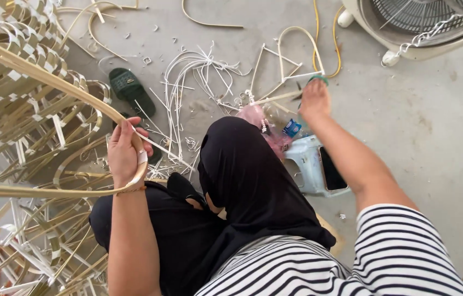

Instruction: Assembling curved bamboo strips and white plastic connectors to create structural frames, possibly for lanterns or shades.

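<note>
- The left hand [124,151] closes around a smooth, bent rattan strip [50,82] at the near left, beside the woven cane frame [18,93].
- The right hand [314,98] reaches far across grey concrete to a green-handled tool [319,80]; whether it grips the tool cannot be told.
- Black cloth hides the lap; a pale plastic stool [305,164] shows only partly.

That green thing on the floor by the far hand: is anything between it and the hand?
Nothing visible. The right hand is already on the green thing, covering most of it. The left hand grips a bent cane strip.
</note>
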